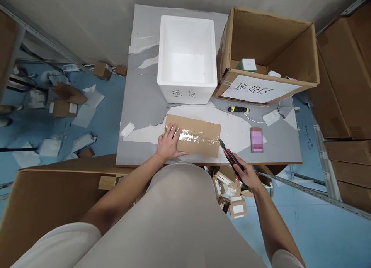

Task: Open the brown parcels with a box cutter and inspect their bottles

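Note:
A flat cardboard box (199,138) lies near the table's front edge, with clear tape (193,136) along its top. My left hand (169,143) rests spread on the box's left end, its fingers over the tape. In my right hand (245,173) is a red and black box cutter (231,158), gripped by its handle. Its blade tip is at the right end of the box, by the end of the tape; I cannot tell whether it touches.
Behind the box stand a white foam box (188,92) and a large carton (259,88) holding several small boxes. A yellow and black cutter (238,109) and a pink blurred object (256,139) lie to the right. Discarded boxes (232,190) are below the table edge.

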`<state>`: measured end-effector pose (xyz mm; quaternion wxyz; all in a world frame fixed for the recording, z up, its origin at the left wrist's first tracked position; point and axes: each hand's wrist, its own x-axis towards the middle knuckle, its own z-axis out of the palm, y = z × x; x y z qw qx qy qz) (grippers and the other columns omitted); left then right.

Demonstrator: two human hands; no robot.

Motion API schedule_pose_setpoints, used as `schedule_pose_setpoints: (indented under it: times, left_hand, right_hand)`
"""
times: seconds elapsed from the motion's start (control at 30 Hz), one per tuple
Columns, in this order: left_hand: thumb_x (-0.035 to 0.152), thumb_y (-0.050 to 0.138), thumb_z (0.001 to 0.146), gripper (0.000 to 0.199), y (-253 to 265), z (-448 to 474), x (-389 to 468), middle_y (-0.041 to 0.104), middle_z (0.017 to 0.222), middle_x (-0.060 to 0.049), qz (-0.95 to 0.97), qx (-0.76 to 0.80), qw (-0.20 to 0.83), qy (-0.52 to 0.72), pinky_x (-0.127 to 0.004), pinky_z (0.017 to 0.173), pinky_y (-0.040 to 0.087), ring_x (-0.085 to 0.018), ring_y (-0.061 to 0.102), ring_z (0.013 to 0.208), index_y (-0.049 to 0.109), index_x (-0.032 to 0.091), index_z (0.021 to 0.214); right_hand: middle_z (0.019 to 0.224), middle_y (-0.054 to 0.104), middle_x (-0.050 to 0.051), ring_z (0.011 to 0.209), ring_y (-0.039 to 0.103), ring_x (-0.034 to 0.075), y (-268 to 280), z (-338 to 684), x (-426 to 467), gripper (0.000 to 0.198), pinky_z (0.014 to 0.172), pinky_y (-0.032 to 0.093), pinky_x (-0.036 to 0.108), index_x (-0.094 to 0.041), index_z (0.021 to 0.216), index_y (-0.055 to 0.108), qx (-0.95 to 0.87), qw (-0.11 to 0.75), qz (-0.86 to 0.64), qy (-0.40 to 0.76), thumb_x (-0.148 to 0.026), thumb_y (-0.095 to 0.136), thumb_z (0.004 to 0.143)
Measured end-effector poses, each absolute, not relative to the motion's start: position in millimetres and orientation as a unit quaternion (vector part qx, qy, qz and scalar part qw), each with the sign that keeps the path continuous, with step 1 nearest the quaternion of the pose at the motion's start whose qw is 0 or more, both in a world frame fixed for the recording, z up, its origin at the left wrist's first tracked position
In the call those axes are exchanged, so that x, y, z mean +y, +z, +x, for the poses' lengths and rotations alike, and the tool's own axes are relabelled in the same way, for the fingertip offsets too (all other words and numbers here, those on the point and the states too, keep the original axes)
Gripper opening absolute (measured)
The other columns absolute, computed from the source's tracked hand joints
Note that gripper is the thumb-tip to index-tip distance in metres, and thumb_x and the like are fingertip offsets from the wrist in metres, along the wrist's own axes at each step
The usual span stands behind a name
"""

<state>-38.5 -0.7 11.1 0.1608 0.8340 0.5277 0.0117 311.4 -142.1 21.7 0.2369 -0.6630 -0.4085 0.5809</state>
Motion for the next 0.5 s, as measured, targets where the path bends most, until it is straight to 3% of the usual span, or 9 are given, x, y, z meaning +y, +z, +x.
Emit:
schedule_pose_setpoints:
  times: [0.17,0.5]
  left_hand:
    - [0.077,0.056,0.066,0.105,17,-39,-2,0.022,0.155,-0.017,0.832,0.532,0.157,-0.027,-0.051,0.099,0.037,-0.039,0.014,0.144,0.030,0.017,0.147]
    - [0.077,0.056,0.066,0.104,14,-41,-1,0.023,0.155,-0.017,0.831,0.531,0.169,-0.005,-0.051,0.099,0.037,-0.039,0.015,0.143,0.030,0.018,0.147]
  right_hand:
    - [0.055,0.050,-0.005,0.040,0.044,0.010,13,303,-164,0.077,0.037,0.039,0.023,-0.020,0.150,0.026,-0.374,0.268,-0.663,0.590,-0.056,0.052,0.086]
    - [0.057,0.054,-0.002,0.038,0.043,0.010,13,287,-189,0.070,0.035,0.038,0.023,-0.021,0.143,0.042,-0.378,0.252,-0.674,0.583,-0.056,0.055,0.084]
